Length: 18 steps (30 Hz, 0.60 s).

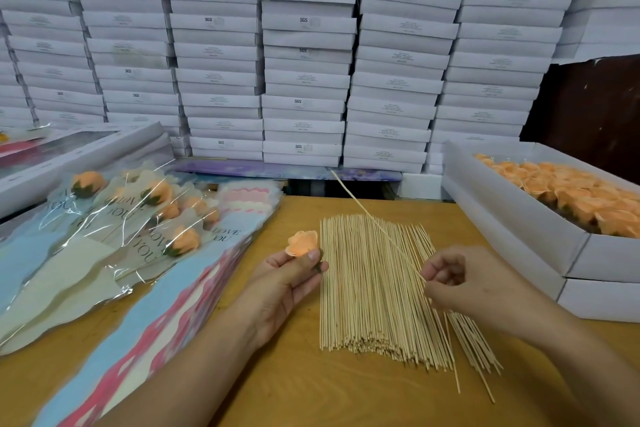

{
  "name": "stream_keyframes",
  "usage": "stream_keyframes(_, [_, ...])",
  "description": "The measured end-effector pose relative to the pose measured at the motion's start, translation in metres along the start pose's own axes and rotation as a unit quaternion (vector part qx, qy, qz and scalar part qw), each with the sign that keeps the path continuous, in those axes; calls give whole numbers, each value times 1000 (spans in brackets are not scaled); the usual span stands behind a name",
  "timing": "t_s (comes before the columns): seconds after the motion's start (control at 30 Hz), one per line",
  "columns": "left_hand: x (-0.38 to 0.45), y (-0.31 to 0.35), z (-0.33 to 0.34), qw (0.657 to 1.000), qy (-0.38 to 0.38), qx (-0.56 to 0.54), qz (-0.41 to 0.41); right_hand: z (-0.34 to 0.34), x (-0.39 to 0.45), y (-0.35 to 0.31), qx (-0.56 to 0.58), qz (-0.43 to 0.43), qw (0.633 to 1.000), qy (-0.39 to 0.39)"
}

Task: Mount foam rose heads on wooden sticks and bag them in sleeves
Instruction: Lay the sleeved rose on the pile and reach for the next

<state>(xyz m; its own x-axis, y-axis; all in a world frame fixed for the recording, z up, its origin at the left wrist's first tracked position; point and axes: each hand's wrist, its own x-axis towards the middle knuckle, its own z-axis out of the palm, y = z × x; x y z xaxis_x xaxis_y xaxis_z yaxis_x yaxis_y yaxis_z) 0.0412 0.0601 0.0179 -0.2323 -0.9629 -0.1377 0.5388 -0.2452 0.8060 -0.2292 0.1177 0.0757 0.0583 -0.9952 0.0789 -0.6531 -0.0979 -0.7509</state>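
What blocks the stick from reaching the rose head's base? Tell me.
Nothing visible. The right hand pinches the stick above the stick pile; the left hand holds the rose head beside it, open air between.

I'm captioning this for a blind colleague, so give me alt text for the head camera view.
A left hand holds an orange foam rose head while the right hand pinches one wooden stick above a stick pile on a wooden table. Sleeved roses lie left.

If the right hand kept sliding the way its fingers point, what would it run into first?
The right hand points leftward over the pile of sticks, so it would probably first meet the left hand holding the orange rose head. Depth is uncertain; it might brush the pile instead.
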Motion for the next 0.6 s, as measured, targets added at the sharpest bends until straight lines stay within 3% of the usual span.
stream_keyframes(0.4, [0,-1,1,1000,-6,7,2,-2,0,2,8,-14,1000,-12])
stream_keyframes(0.6, [2,-2,-1,1000,-2,13,9,0,-1,-1,208,-13,978,5])
